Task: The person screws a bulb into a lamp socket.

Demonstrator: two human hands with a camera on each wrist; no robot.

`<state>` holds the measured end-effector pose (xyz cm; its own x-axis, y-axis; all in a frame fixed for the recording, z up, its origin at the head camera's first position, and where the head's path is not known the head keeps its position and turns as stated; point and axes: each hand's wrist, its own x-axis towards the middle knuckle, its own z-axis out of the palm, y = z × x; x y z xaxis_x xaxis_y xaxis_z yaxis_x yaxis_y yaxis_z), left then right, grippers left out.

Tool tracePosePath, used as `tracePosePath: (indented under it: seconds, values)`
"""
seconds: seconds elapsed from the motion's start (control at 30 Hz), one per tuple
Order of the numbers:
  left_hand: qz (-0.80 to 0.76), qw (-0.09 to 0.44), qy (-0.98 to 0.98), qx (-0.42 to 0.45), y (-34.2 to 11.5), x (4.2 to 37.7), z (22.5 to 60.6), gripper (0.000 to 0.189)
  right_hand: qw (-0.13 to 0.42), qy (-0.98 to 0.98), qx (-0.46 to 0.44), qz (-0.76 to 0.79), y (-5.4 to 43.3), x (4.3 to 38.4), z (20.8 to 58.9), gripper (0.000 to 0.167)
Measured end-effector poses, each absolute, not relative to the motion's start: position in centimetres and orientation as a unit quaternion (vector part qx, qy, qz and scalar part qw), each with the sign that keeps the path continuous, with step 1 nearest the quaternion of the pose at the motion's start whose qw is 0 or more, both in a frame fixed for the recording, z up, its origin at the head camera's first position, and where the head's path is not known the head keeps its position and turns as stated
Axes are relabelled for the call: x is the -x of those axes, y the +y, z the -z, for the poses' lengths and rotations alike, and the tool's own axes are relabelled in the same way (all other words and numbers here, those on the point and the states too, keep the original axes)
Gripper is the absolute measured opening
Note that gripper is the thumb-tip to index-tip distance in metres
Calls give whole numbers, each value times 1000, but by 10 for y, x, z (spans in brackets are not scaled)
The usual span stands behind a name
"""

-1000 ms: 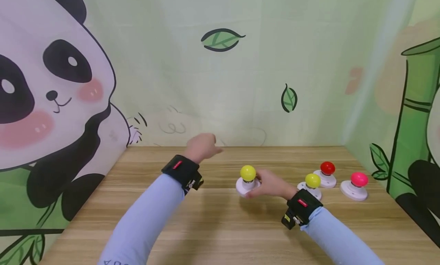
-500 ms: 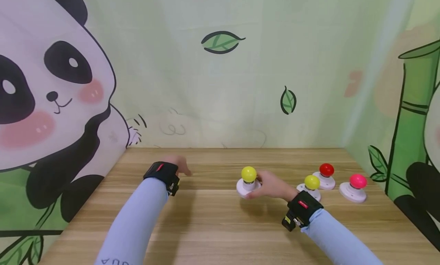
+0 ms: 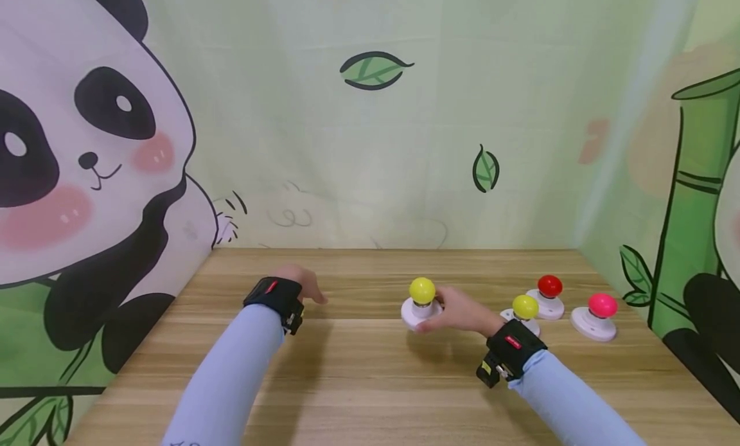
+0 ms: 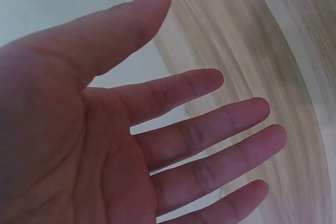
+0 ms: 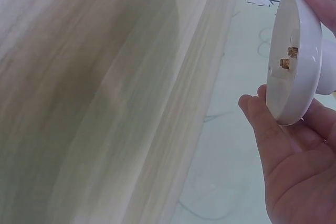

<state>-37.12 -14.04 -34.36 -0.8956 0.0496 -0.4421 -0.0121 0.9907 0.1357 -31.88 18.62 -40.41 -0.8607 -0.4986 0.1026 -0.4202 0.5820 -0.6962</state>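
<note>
My right hand (image 3: pixel 461 310) grips the rim of a round white lamp holder (image 3: pixel 417 315) with a yellow bulb (image 3: pixel 422 290) standing upright in it. In the right wrist view the hollow underside of the lamp holder (image 5: pixel 286 72) shows two brass screws, and the base is held up off the table. Thumb and fingers clasp opposite sides of the rim. My left hand (image 3: pixel 300 281) hovers over the left part of the table with nothing in it. The left wrist view shows that palm (image 4: pixel 113 145) with its fingers spread and nearly straight.
On the right of the wooden table (image 3: pixel 358 382) stand three more white lamp holders, with a yellow bulb (image 3: pixel 525 306), a red bulb (image 3: pixel 550 286) and a pink bulb (image 3: pixel 602 305). My right wrist partly covers the nearest one. A printed cloth backdrop (image 3: pixel 277 131) closes off the back and sides.
My left hand has moved left and down, away from the lamp holder, and then stayed there. My right hand keeps its grip on the lamp holder, which has shifted very slightly right.
</note>
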Motion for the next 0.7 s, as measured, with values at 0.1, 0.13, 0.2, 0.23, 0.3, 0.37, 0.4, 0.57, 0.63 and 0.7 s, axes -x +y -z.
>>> tracePosePath:
  seconds: [0.1, 0.13, 0.2, 0.23, 0.3, 0.37, 0.4, 0.57, 0.63, 0.7]
  values:
    - [-73, 229, 971, -9, -142, 373, 346, 47, 41, 890, 237, 388, 188, 326, 396, 64]
    - [-75, 229, 970, -9, -142, 374, 347, 47, 33, 891, 225, 392, 189, 330, 392, 66]
    - [-79, 230, 970, -10, -143, 374, 347, 48, 9, 892, 197, 406, 191, 339, 382, 67]
    - [-80, 231, 970, -10, -144, 375, 348, 48, -6, 895, 176, 409, 192, 344, 378, 68]
    - [-82, 232, 969, -10, -146, 376, 350, 49, -36, 900, 140, 411, 194, 354, 371, 69]
    - [-84, 232, 969, -10, -147, 377, 353, 49, -60, 908, 104, 402, 197, 364, 371, 66]
    - [-87, 232, 969, -7, -147, 376, 354, 49, -71, 914, 81, 390, 198, 368, 373, 65]
    - [-96, 224, 970, 1, -146, 366, 353, 46, -82, 937, -1, 340, 199, 373, 399, 60]
    - [-97, 222, 970, 4, -147, 366, 354, 45, -71, 940, -20, 333, 197, 374, 413, 62]
    - [-96, 223, 970, 7, -149, 368, 356, 45, -54, 940, -33, 334, 196, 377, 426, 65]
